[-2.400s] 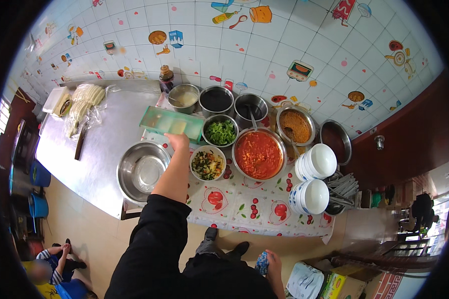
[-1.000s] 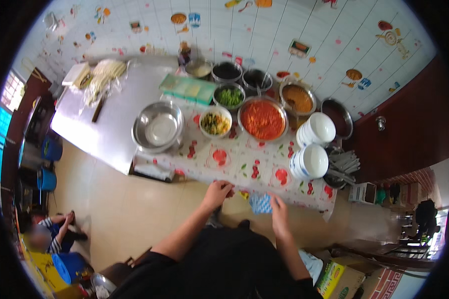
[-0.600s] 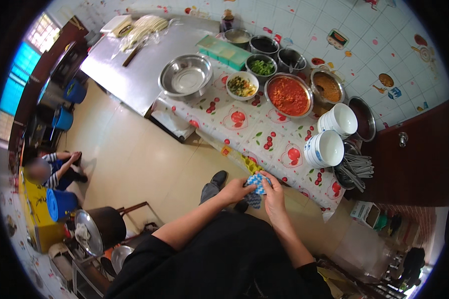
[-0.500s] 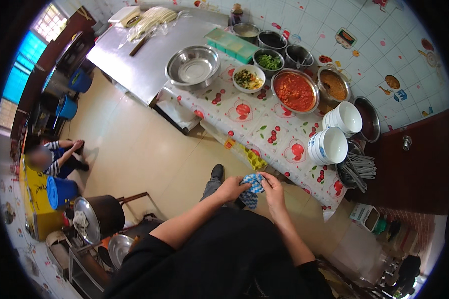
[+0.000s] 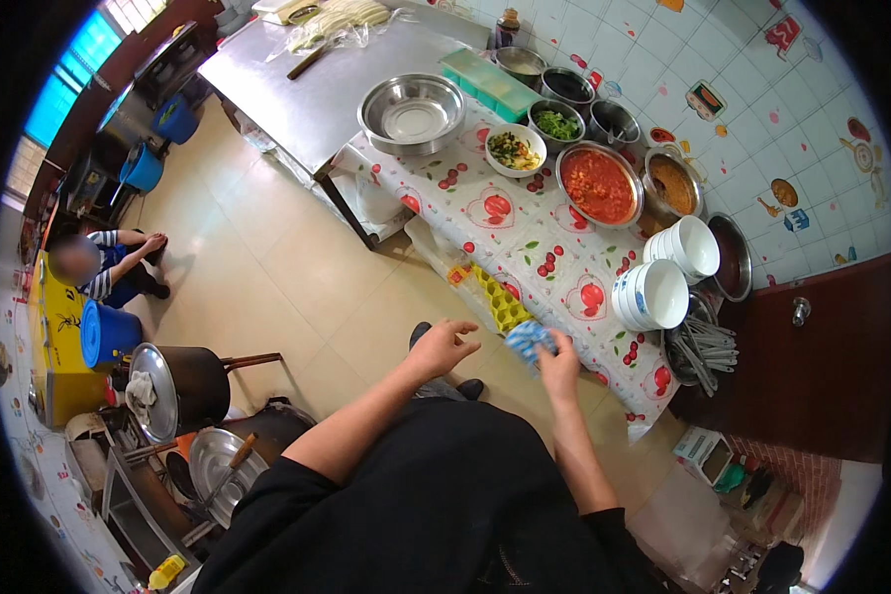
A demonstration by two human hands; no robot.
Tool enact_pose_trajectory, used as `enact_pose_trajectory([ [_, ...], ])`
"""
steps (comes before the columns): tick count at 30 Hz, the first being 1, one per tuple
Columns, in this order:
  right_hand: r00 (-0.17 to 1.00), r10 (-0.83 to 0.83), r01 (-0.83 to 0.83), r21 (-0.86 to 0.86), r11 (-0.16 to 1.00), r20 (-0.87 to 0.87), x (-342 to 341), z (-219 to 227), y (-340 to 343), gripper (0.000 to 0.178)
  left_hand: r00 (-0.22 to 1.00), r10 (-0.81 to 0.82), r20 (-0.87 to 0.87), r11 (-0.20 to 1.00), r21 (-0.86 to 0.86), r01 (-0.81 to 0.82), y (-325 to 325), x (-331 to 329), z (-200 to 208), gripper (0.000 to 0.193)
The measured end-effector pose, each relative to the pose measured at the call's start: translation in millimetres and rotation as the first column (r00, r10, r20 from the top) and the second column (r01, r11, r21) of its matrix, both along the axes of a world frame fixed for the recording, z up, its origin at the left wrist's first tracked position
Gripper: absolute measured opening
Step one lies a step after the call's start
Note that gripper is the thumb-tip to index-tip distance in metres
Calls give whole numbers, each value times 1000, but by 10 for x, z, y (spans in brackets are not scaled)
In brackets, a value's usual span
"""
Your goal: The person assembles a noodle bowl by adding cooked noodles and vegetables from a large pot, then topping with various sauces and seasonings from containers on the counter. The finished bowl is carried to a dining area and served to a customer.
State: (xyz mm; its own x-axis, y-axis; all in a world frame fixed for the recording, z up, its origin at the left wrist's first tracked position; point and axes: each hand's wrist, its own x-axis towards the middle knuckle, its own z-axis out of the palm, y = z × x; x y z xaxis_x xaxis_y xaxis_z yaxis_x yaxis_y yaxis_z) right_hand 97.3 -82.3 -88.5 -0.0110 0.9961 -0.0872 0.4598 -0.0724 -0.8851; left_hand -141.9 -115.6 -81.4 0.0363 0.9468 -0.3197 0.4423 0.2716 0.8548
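Note:
A bunched blue-and-white checked cloth [image 5: 529, 340] is gripped in my right hand [image 5: 560, 366], near the front edge of the table with the cherry-print cover [image 5: 525, 226]. My left hand [image 5: 444, 348] is off the cloth, over the floor in front of me. Its fingers are apart and hold nothing. Just beyond the cloth, a yellow egg tray [image 5: 503, 300] shows below the table's edge.
On the table stand a steel basin [image 5: 412, 115], a bowl of red sauce [image 5: 600, 184], stacked white bowls [image 5: 651, 295] and spoons [image 5: 705, 346]. A lidded pot [image 5: 178, 392] is at left, where a person [image 5: 119, 265] sits. A brown door [image 5: 802, 361] is at right.
My left hand has let go of the cloth and moved left. My right hand keeps the cloth and has shifted slightly right. The whole view has turned a little.

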Motion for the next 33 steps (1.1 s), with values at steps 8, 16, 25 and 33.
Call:
enact_pose_trajectory([
  [8,956,-54,-19,245,969,288,340,278,605,49,997,54,53,991,-127,-47,-33,-4,290,30],
  [16,915,106,-104,25,994,-390,-467,378,325,24,988,60,143,994,-99,-46,50,119,670,37],
  [25,816,310,-175,304,937,-487,-1375,1177,304,27,985,-172,34,899,414,143,-104,136,1087,31],
  [33,264,-67,-357,-162,920,-962,-1677,1149,261,47,972,234,-12,629,764,-142,-127,192,1291,51],
])
